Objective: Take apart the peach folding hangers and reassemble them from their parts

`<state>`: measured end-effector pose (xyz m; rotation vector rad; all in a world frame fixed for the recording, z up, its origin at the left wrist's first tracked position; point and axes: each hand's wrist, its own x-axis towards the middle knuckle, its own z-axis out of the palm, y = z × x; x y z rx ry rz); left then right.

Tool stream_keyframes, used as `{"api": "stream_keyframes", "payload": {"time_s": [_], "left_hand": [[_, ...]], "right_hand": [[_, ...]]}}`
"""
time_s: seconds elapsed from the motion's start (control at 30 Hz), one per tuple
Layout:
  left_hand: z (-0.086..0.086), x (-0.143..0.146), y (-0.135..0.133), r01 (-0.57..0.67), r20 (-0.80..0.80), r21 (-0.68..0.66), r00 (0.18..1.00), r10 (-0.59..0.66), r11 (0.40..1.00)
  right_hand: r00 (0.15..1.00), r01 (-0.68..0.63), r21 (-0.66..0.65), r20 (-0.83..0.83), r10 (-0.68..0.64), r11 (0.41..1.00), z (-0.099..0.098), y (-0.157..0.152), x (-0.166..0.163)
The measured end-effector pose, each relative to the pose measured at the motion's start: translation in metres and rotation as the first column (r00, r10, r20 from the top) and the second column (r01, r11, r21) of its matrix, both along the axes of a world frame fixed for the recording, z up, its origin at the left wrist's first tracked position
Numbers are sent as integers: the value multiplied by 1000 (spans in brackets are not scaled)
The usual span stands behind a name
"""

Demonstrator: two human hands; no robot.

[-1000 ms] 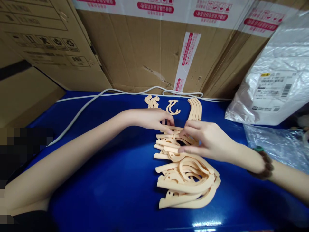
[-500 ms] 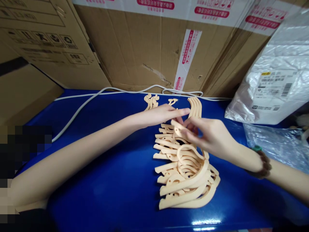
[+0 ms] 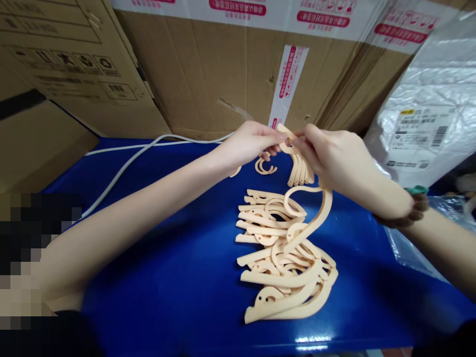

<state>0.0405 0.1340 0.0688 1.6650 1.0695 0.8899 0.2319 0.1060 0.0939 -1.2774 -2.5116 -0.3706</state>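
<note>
My left hand (image 3: 248,143) and my right hand (image 3: 336,158) meet above the blue table (image 3: 174,258), both pinching the top end of one cream-coloured curved plastic piece (image 3: 316,213). It hangs down from my fingers, its hooked lower end over a pile of like pieces (image 3: 282,263) on the table. Behind my hands lie a small hook-shaped piece (image 3: 265,168) and a row of curved strips (image 3: 302,171).
Large cardboard boxes (image 3: 223,74) with red-printed tape stand along the back. A white cable (image 3: 122,168) runs across the table's far left. A white plastic bag (image 3: 424,114) with a label and a clear bag (image 3: 446,213) lie at the right.
Both hands have risen from the pile and moved back, lifting one curved piece off the stack. It now hangs in the air between my fingers.
</note>
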Motion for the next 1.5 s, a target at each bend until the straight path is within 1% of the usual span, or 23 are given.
{"api": "stream_keyframes", "payload": {"time_s": [0.1, 0.23, 0.37, 0.43, 0.5, 0.53, 0.6, 0.67, 0.7, 0.77, 0.83, 0.9, 0.97, 1.0, 1.03, 1.1, 1.13, 1.17, 1.23, 1.3, 1.37, 1.43, 1.5], "left_hand": [[5, 1, 5, -27, -35, 75, 999, 30, 997], [9, 1, 7, -36, -42, 84, 998, 40, 996], [12, 1, 6, -53, -43, 93, 997, 57, 994], [14, 1, 6, -56, -39, 93, 997, 60, 994], [17, 1, 5, -47, -48, 91, 998, 52, 995], [18, 1, 5, -40, -58, 91, 997, 46, 995], [18, 0, 6, -20, -97, 105, 995, 30, 994], [15, -1, 7, -5, -162, 172, 986, 33, 985], [12, -1, 7, 0, -207, 230, 977, 49, 973], [6, -1, 6, 13, -312, 360, 944, 107, 933], [0, -3, 5, 32, -405, 473, 896, 185, 881], [-6, -8, 8, 30, -446, 546, 856, 260, 837], [-13, -17, 16, 2, -448, 554, 844, 295, 833], [-17, -23, 22, -14, -451, 516, 845, 286, 857], [-23, -30, 29, -22, -472, 440, 845, 252, 898], [-35, -43, 43, -68, -511, 280, 834, 209, 957], [-41, -49, 49, -99, -520, 227, 829, 207, 969], [-48, -54, 54, -125, -534, 215, 815, 224, 969], [-57, -62, 60, -170, -561, 252, 777, 287, 953], [-63, -67, 63, -181, -562, 307, 758, 332, 934], [-63, -70, 63, -180, -563, 334, 749, 349, 925], [-61, -70, 60, -211, -578, 372, 710, 403, 904], [-57, -64, 53, -242, -554, 432, 689, 468, 869]], "right_hand": [[1000, 3, -1, 9, -3, 1000, 5, 11, -2], [995, -96, -86, -12, 95, 992, 10, 20, -2], [984, -126, -207, -148, 97, 970, 10, 21, -1], [973, -152, -236, -204, 105, 960, 10, 20, 0], [972, -154, -202, -205, 112, 967, 10, 19, 1], [978, -133, -155, -179, 105, 979, 10, 18, 1], [994, -64, -6, -89, 63, 998, 9, 17, 1], [999, -23, 117, 35, 19, 993, 6, 18, 2], [996, -19, 143, 92, 5, 990, 4, 19, 2], [986, -22, 114, 167, 3, 993, 1, 23, 2], [987, -19, 10, 160, 17, 1000, 0, 29, 4], [997, -41, -151, 56, 50, 988, 0, 36, 7], [990, -67, -334, -142, 20, 940, 3, 41, 12], [967, -78, -424, -252, -34, 902, 5, 42, 14], [931, -89, -503, -349, -107, 860, 6, 42, 17], [844, -126, -602, -483, -233, 789, 9, 41, 22], [810, -154, -616, -526, -258, 772, 10, 40, 24], [784, -182, -613, -562, -262, 769, 10, 39, 25], [750, -215, -588, -611, -255, 780, 12, 35, 26], [731, -217, -575, -632, -259, 789, 14, 32, 25], [713, -200, -574, -641, -285, 794, 19, 30, 24], [678, -171, -571, -660, -325, 803, 24, 30, 23], [581, -134, -506, -737, -347, 852, 26, 33, 22]]}}
